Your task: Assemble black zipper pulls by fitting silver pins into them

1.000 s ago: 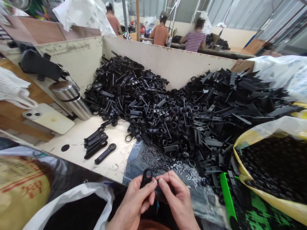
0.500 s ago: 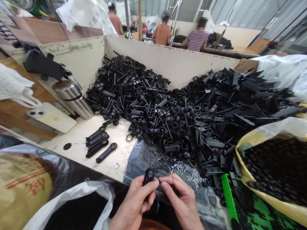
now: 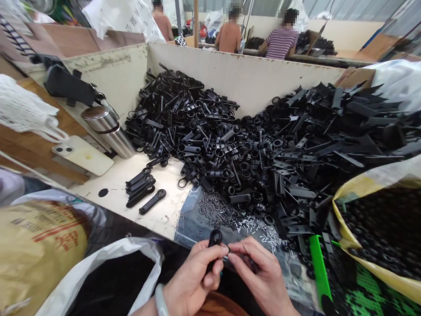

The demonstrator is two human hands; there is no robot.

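My left hand [image 3: 197,274] is closed around a black plastic handle part with a ring-shaped end [image 3: 215,237], which sticks up above the thumb. Thumb and fingertips of my right hand [image 3: 259,272] are pinched together right beside my left thumb. Whatever small piece lies in that pinch is too small to name. Just beyond my hands, small dark bits [image 3: 215,206] and silvery pins [image 3: 255,226] are spread on a dark cloth [image 3: 189,219]. Left of these, several similar black handle parts [image 3: 152,202] lie side by side on the pale board [image 3: 167,221].
Heaped black parts [image 3: 210,131] fill the bin before me. A steel flask [image 3: 112,134] and a phone [image 3: 83,156] are at left. An open sack [image 3: 108,281] stands front left, a yellow-edged sack of small black pieces [image 3: 388,228] and a green crate [image 3: 319,267] right. People work behind.
The view has shifted, so the scene sits slightly further right and higher. The ring end in my left hand has turned a little. Both hands stay close together.
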